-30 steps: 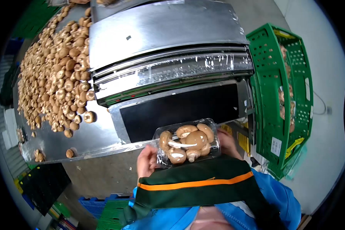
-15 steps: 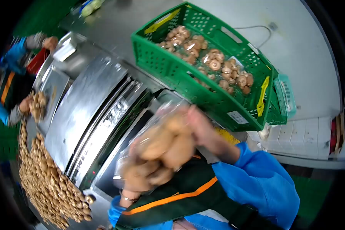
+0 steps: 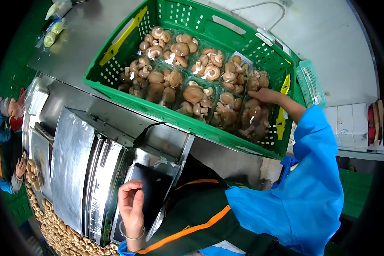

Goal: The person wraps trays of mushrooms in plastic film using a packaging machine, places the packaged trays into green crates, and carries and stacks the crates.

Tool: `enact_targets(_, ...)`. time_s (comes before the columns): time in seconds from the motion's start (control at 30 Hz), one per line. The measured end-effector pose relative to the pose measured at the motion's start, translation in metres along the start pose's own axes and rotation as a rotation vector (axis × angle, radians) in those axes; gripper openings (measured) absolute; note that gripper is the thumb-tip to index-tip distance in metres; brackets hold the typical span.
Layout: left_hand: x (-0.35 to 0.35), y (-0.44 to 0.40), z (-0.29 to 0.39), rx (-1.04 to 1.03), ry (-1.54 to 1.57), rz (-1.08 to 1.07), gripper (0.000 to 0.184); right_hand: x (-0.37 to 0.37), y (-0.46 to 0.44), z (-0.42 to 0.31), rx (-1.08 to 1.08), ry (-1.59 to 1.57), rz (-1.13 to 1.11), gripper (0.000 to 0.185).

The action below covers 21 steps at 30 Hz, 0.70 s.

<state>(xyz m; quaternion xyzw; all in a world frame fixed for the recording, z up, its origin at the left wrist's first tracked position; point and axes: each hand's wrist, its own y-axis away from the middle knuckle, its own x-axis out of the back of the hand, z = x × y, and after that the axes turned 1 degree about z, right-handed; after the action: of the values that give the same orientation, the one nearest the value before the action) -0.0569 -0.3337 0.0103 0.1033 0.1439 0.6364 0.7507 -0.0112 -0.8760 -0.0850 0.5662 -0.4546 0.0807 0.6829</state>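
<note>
My right hand (image 3: pixel 265 96) reaches into the green crate (image 3: pixel 181 112) at its right end. Its fingers grip the upper edge of a clear-wrapped pack of mushrooms (image 3: pixel 255 118), which lies slightly blurred in the near right corner. Several similar wrapped packs of brown mushrooms (image 3: pixel 193 94) lie in two rows beside it. My left hand (image 3: pixel 131 207), with a bracelet at the wrist, is raised in front of the metal wrapping machine (image 3: pixel 72 166), over its dark plate (image 3: pixel 151 190). The left fingers are loosely curled, apart from the thumb, with nothing held.
Loose mushrooms (image 3: pixel 68 234) are heaped at the lower left. A co-worker's hand (image 3: pixel 20 167) is beside mushrooms on a tray (image 3: pixel 40 164) at the far left. A teal basket (image 3: pixel 310 83) stands right of the crate. Wrapped green vegetables (image 3: pixel 53 32) lie at the upper left.
The wrapped mushroom pack, between both hands before, is now inside the crate under my right hand. My left hand has let go and is lower left. The view has shifted toward the crate.
</note>
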Motion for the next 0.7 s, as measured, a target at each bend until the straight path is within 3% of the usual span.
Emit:
enact_targets(0.13, 0.003, -0.005, 0.008, 0.019, -0.104, 0.048, 0.015, 0.003, 0.052, -0.032, 0.092, 0.363, 0.377, 0.061)
enact_targets(0.17, 0.005, -0.007, 0.010, -0.013, -0.137, 0.052, 0.015, 0.021, 0.077, -0.050, 0.130, 0.394, 0.369, 0.062)
enact_targets(0.27, 0.007, -0.020, 0.020, -0.052, -0.179, 0.040, 0.014, 0.032, 0.106, -0.076, 0.243, 0.186, -0.370, 0.065)
enact_targets(0.33, 0.000, -0.038, 0.029, -0.106, -0.185, 0.002, 0.010, -0.028, 0.074, -0.056, 0.330, 0.420, -0.329, 0.067)
enact_targets(0.4, -0.010, -0.057, 0.044, -0.243, -0.315, -0.094, 0.011, -0.050, 0.066, -0.052, 0.231, 0.427, -0.270, 0.064)
enact_targets(0.47, -0.013, -0.080, 0.070, -0.502, -0.684, -0.176, 0.016, -0.038, 0.076, -0.056, 0.185, 0.408, -0.237, 0.062)
enact_targets(0.53, -0.022, -0.108, 0.102, -0.626, -0.986, -0.152, 0.029, -0.002, 0.109, -0.059, 0.194, 0.352, -0.225, 0.060)
enact_targets(0.6, -0.017, -0.156, 0.119, -0.833, -1.246, -0.081, 0.046, 0.012, 0.120, -0.038, 0.272, -0.127, 0.323, 0.058)
enact_targets(0.67, 0.001, -0.226, 0.114, -0.858, -1.350, 0.122, 0.057, 0.010, 0.137, -0.009, 0.123, -0.038, 1.146, 0.056)
enact_targets(0.7, 0.005, -0.259, 0.108, -0.784, -1.406, 0.236, 0.062, -0.001, 0.132, -0.001, 0.018, -0.379, 1.050, 0.058)
